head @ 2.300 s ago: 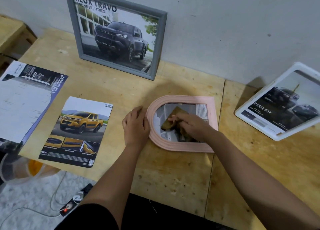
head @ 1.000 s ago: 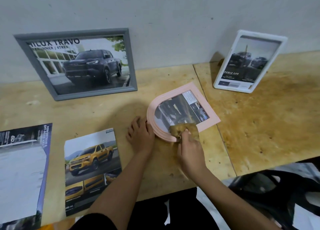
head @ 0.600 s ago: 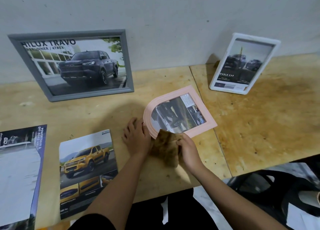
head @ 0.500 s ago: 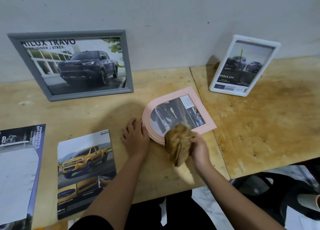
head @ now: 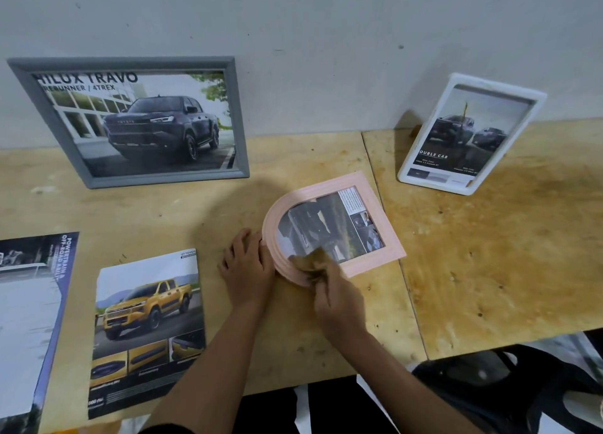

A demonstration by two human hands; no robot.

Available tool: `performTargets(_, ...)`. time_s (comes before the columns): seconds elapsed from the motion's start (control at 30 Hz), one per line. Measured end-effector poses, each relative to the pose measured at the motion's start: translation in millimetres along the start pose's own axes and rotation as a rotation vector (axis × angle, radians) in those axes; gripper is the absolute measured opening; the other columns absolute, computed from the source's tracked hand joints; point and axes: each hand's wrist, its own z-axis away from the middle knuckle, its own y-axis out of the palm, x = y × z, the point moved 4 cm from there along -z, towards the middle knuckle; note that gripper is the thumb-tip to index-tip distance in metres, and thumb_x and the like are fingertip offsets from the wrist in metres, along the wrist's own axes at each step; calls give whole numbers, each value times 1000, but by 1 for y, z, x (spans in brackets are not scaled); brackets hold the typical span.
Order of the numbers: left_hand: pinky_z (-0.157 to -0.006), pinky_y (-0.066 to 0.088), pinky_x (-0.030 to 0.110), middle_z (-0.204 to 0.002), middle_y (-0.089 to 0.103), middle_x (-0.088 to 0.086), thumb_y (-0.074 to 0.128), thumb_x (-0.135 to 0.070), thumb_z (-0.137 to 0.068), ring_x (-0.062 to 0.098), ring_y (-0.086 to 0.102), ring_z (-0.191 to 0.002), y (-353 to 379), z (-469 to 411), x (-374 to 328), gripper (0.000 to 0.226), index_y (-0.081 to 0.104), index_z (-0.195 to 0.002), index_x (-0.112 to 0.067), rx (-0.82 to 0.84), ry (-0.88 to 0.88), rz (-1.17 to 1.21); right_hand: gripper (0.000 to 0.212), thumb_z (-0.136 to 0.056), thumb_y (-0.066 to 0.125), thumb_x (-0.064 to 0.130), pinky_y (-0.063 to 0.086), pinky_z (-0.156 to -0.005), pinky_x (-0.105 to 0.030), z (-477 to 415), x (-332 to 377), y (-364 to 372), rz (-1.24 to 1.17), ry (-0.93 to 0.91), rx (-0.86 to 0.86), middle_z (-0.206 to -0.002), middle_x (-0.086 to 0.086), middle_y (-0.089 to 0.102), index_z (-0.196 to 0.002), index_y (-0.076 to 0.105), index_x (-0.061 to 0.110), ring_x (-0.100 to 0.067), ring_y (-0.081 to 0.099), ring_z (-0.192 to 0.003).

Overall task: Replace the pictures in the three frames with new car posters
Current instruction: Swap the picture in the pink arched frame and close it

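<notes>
Here, at the front edge of the wooden table [head: 489, 270], a brochure [head: 146, 319] lies flat, showing a yellow pickup with a small Toyota mark in its top right corner; its lower print is too small to read. Left of it lies a leaflet [head: 29, 319] with "POWERTRAIN & OFF-ROAD ABILITY" running sideways down its dark margin.

The hands are apart. The left hand [head: 248, 270] rests flat on the table, fingers relaxed, fingertips touching the curved end of the pink arched frame [head: 375, 265]. The right hand [head: 339, 303] has its fingers curled round a brown cloth [head: 310, 261] and presses it on the frame's near rim and the edge of the glass. This frame lies face up mid-table, holding a dark car picture with a text block that cannot be read.

Farther back, two frames lean on the wall [head: 326, 25]. The grey frame [head: 236, 113], at left, shows a dark pickup under "HILUX TRAVO" and "RERUNNER / 4TREX", with TOYOTA on the grille. The white frame [head: 536, 98], at right, shows two dark trucks and "OUBLE CAB", its first letter cut off.
</notes>
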Motion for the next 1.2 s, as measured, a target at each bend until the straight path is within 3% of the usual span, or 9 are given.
performTargets(0.13,-99,30,44,-136,47,6,25,-42,-87,31,39,-124,0,0,0,52,58,-120,-18,5,3,-2,18,-86,37,11,41,-58,-28,-16,-4,5,-466,261,73,-69,0,54,-82,54,9,-19,50,-65)
performTargets(0.27,-97,30,45,-135,48,5,21,-44,-86,31,40,-122,0,0,-2,55,59,-117,-19,-21,-12,-13,24,-90,37,-5,42,-67,-13,-46,-22,-44,-779,466,-260,-84,-4,57,-85,56,8,-5,55,-77)
performTargets(0.37,-97,31,45,-134,48,4,21,-44,-86,31,41,-121,0,0,-2,55,59,-117,-19,-24,-11,-24,17,-88,36,5,38,-61,-9,-57,-33,-91,-565,241,-463,-80,6,55,-97,50,11,12,52,-67)
performTargets(0.43,-97,32,45,-135,48,4,22,-42,-88,30,41,-122,1,1,-3,53,58,-120,-19,-15,-2,-41,21,-89,33,15,39,-61,-20,-66,-43,-97,-242,125,-337,-84,4,59,-104,48,16,4,55,-75)
performTargets(0.5,-97,32,44,-136,49,3,23,-39,-89,28,41,-124,2,0,-4,52,56,-124,-18,-13,14,-64,29,-93,33,16,43,-83,-31,-75,-57,-80,158,78,-93,-104,-7,64,-119,46,13,-19,58,-98)
performTargets(0.6,-99,31,44,-136,52,4,23,-34,-91,21,43,-127,4,-2,-5,52,54,-129,-16,-19,59,-86,51,-92,29,16,12,-118,-35,-81,-66,-54,459,39,90,-131,-14,56,-141,32,5,-24,47,-127)
performTargets(1.0,-110,17,44,-138,50,1,21,-35,-94,16,38,-132,8,-4,0,51,50,-133,-18,7,97,-117,46,-92,37,8,19,-115,-31,-124,-50,-47,458,41,27,-132,-18,55,-137,39,2,-26,44,-129)
performTargets(1.1,-110,17,44,-138,51,2,21,-37,-94,17,39,-132,7,-4,0,52,51,-132,-17,6,104,-111,31,-93,37,8,43,-87,-39,-135,-43,-46,342,45,-16,-112,-19,61,-121,48,4,-35,54,-106)
performTargets(1.2,-109,18,44,-138,51,2,25,-36,-93,14,37,-132,7,-4,1,50,52,-131,-18,-10,110,-102,19,-94,37,9,45,-67,-41,-149,-35,-47,196,36,-64,-91,-15,60,-107,50,6,-34,56,-83)
